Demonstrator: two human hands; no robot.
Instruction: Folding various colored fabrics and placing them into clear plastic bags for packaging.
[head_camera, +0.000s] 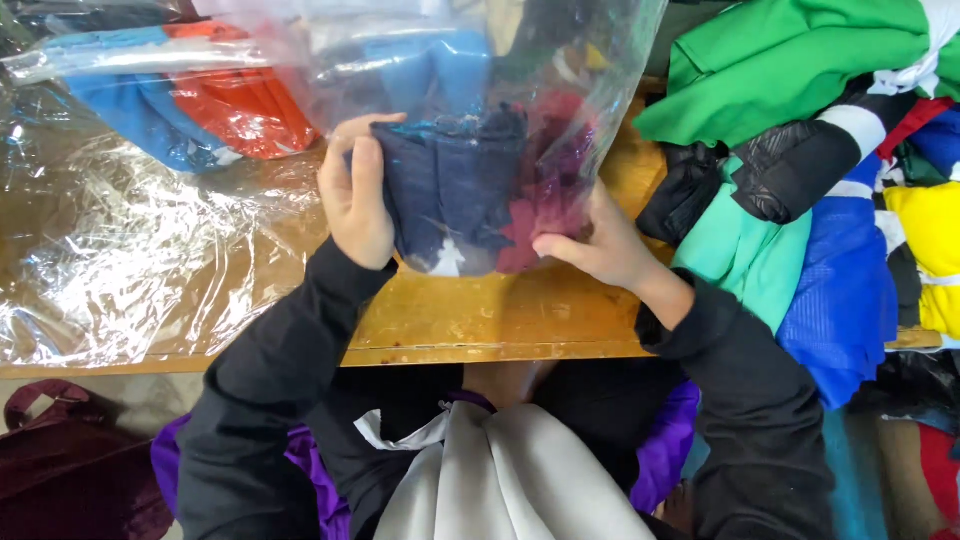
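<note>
Both hands, left (357, 195) and right (592, 243), clasp a crinkly clear bag (480, 90) (folded navy cloth (450, 180) inside).

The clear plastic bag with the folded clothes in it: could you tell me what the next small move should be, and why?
Probably push the folded dark blue garment deeper into the clear plastic bag. Both the left hand and the right hand grip it at the bag's near end, above the wooden table.

A plastic bag (480, 90) stands mid-tabletop (480, 315) with folded clothes (470, 185) inside it, between both hands. Left of it lie plastic sheets (130, 250); right of it, a heap of garments (820, 170). Behind the sheets lies another bagged garment (190, 100).
</note>
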